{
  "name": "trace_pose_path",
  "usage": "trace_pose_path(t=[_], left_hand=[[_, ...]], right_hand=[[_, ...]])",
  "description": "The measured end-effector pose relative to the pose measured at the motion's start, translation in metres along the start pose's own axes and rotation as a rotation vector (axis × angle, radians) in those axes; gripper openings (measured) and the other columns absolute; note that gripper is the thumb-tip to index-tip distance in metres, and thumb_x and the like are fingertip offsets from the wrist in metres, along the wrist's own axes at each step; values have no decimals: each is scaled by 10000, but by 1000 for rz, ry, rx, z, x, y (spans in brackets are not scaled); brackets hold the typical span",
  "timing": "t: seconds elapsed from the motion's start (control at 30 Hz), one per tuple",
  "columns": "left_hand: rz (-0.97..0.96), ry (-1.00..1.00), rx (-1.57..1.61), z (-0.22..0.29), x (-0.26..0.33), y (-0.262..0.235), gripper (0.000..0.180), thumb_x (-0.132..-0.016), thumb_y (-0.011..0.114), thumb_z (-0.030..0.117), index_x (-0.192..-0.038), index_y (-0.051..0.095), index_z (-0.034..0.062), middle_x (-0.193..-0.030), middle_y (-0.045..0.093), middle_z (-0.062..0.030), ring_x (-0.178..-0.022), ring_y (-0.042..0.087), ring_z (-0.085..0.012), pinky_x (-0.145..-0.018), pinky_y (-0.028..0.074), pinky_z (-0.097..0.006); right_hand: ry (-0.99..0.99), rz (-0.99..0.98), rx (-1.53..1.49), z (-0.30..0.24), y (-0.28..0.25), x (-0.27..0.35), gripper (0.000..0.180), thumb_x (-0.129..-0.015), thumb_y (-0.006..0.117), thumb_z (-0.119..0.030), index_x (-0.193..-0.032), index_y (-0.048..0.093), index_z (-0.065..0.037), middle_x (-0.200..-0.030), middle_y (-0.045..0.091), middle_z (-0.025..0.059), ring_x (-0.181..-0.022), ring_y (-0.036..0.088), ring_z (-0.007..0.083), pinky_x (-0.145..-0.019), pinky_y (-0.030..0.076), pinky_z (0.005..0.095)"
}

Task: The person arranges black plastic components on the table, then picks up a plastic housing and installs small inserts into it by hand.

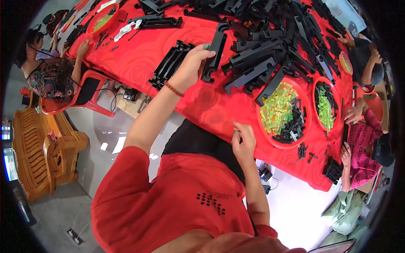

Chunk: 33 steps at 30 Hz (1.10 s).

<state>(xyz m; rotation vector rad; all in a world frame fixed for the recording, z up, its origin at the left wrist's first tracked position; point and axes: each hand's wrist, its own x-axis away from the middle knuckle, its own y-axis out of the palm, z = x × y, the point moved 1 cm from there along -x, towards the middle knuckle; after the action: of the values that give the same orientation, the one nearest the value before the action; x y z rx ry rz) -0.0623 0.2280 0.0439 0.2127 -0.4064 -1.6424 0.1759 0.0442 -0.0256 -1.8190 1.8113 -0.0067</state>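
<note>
Black plastic forms the long bar (218,47) in the left hand (195,63), whose grip is clamped on its side, raised over the red-covered bench (202,103). Just left of that hand, similar bars (169,63) lie side by side in a row. Near the bench's front edge is the right hand (244,141), fingers curled; whether its grip pinches something small, I cannot tell. To its right, a red bowl (288,146) holds clear yellow pieces (276,109) beside small black parts (289,130). Farther back, more black bars (257,55) lie piled.
</note>
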Motion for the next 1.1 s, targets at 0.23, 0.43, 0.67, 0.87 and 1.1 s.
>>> trace_pose_path(t=[0.23,0.43,0.67,0.87,1.1], left_hand=[[-147,-284,375,-21,71,17,498,-1031,457,465,-1254,582,39,-1106,678,-83,-772,639,-112,-666,586,-274],[-166,-371,330,-46,108,33,483,-1007,502,491,-1197,599,57,-1028,669,-82,-780,646,-131,-651,564,-263],[-368,-481,189,-76,155,49,411,-1041,475,398,-1234,525,38,-1074,668,-126,-800,666,-154,-645,546,-263],[-640,-623,112,-77,164,49,490,-1028,495,420,-1317,497,24,-1077,690,-162,-725,686,-156,-590,552,-243],[-444,-656,615,-96,162,33,554,-1024,495,361,-1417,443,-26,-1420,498,-249,-1087,672,-315,-894,586,-406]], right_hand=[[60,-74,-75,-8,-4,-2,268,-882,569,124,-1109,650,9,-914,576,83,-668,554,106,-583,450,233],[86,-69,13,-29,-23,2,282,-841,581,134,-1083,649,6,-931,610,148,-798,617,260,-684,498,312],[253,227,114,-7,-86,-25,345,-932,614,-32,-1274,568,-19,-1098,570,91,-806,589,144,-754,497,292],[341,-233,-103,-38,-94,-32,426,-939,664,-158,-1319,560,2,-1004,600,49,-794,574,108,-716,483,244],[565,-8,-555,-32,-88,-8,264,-967,648,-165,-1173,623,-2,-871,626,30,-678,607,100,-621,494,241]])
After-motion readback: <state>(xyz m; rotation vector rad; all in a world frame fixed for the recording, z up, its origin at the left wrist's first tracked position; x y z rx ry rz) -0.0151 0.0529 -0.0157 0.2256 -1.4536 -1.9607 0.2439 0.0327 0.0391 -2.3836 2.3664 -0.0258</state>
